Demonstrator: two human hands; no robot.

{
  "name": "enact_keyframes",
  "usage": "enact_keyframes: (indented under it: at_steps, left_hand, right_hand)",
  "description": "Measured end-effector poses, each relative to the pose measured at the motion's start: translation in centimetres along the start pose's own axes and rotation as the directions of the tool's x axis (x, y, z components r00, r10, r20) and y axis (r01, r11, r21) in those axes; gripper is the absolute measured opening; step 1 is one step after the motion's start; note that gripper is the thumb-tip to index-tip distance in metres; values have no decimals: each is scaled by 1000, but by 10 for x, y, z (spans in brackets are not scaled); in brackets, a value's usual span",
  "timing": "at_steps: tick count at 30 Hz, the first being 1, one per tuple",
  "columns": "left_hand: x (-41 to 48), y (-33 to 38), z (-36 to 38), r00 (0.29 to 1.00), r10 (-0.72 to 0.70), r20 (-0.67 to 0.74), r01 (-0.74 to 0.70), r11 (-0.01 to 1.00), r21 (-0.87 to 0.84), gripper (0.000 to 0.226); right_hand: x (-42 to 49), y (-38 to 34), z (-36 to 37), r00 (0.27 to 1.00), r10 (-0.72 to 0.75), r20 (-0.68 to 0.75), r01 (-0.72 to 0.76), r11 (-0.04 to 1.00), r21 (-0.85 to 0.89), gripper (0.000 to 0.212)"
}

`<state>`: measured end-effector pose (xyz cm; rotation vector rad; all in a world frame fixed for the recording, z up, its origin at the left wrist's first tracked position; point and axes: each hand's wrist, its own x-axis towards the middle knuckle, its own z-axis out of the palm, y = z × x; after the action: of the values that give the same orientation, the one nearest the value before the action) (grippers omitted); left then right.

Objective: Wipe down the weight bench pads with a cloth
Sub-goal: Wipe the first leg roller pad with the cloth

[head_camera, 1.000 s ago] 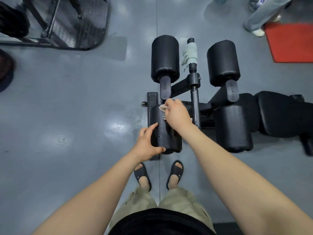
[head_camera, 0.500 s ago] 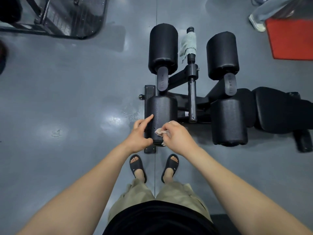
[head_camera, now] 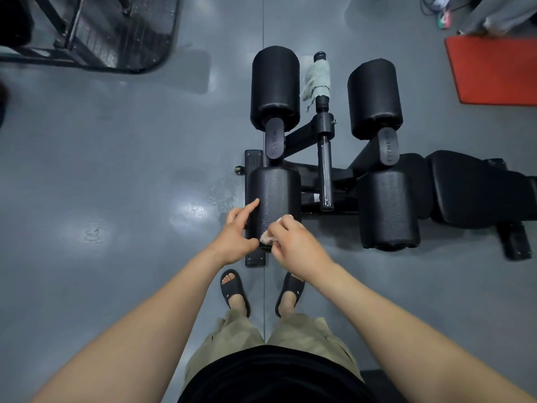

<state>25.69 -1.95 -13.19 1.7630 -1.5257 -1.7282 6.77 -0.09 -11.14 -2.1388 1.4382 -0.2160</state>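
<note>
A black weight bench lies on the grey floor with several black roller pads. The near left roller pad [head_camera: 274,196] shows small wet drops. My right hand [head_camera: 293,242] is closed on a small pinkish cloth [head_camera: 266,236] pressed against that pad's near end. My left hand [head_camera: 236,238] rests on the pad's left side, index finger stretched out along it, thumb near the cloth. The far left roller [head_camera: 275,87], far right roller [head_camera: 374,97] and near right roller [head_camera: 388,209] stand untouched. The seat pad [head_camera: 476,190] runs off to the right.
A grey-green towel [head_camera: 318,80] hangs on the bench's centre post. A black machine base [head_camera: 116,33] sits at top left. A red mat [head_camera: 494,71] and another person's leg [head_camera: 494,16] are at top right. My sandalled feet [head_camera: 235,292] stand just below the bench.
My right hand drew the cloth from the pad's far end down to its near end a second ago and has stayed there. My left hand kept hold of the pad's left side.
</note>
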Motion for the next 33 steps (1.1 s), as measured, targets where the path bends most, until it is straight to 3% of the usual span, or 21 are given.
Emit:
enact_keyframes:
  at_steps: [14,19,22,25,33]
  left_hand:
    - [3,2,12,999,40,-30,-38,998,51,94]
    - [-1,4,16,992,68,-111,-55,992,116,90]
    - [-4,-1,17,988,46,-147,-39,998,55,91]
    - [-6,-4,17,988,-17,-152,9,998,-57,88]
    - [-3,-2,10,992,-25,-127,24,1000,-10,78]
  right_hand:
    - [109,19,-33,946,293,-138,-296,955,-7,16]
    - [130,23,-42,962,223,-159,-235,970,-63,19]
    - [130,25,-43,972,189,-137,-198,978,-62,20]
    - [117,25,-40,986,133,-102,-140,988,-63,18]
    - [77,15,-29,991,132,-5,-132,991,-19,22]
